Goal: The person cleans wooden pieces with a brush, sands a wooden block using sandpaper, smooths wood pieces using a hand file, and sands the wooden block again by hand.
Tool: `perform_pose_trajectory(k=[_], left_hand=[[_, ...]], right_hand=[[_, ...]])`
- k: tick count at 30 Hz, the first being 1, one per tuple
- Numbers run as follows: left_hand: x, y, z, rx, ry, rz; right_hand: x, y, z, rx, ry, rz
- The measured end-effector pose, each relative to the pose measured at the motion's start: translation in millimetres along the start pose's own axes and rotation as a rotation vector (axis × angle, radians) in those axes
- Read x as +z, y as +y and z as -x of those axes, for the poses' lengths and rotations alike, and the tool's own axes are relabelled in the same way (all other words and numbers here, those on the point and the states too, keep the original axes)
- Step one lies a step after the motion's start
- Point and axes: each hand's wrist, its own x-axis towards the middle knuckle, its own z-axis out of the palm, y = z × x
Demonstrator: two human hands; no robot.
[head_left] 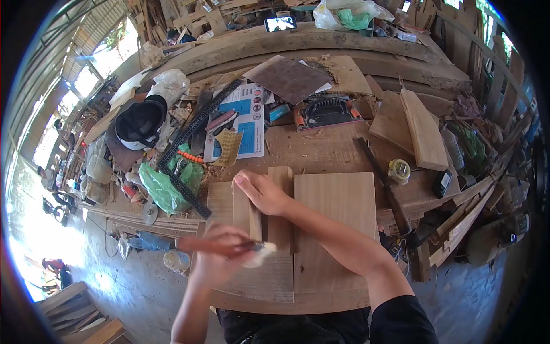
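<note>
My left hand [220, 241] is closed round the reddish-brown handle of a brush [263, 252]. Motion blurs its pale end, which lies beside the lower end of a narrow wood block [247, 213]. My right hand [262, 192] grips the top of that block, thumb over its upper end. Under it lies a flat wooden board [252, 284], and a taller wood piece [280, 212] stands just right of the block, partly behind my right wrist. Another wide board [335, 221] lies to the right, partly under my right forearm.
A black carpenter's square [183, 190] and a green plastic bag [157, 186] lie to the left, near a cap [140, 123]. Sandpaper [229, 147] sits farther back. To the right are a long dark-bladed tool [389, 195], a tape measure [399, 171] and a plank [424, 132].
</note>
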Motion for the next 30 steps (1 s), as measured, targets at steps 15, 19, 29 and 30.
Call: perform_pose_trajectory(k=[15, 19, 29, 30], left_hand=[[1.2, -47.5, -57.6, -0.178, 0.211, -0.12], [24.1, -7.5, 7.8, -0.309, 0.349, 0.157], [44.4, -7.4, 69.7, -0.51, 0.284, 0.464], [42.2, -22.0, 60.9, -0.512, 0.206, 0.453]], right_hand=[[4.0, 9.2, 1.5, -0.042, 0.029, -0.177], [4.4, 6.9, 2.5, 0.093, -0.036, -0.156], [6.1, 28.5, -5.9, 0.073, -0.054, -0.519], [6.4, 29.2, -6.0, 0.064, -0.043, -0.619]])
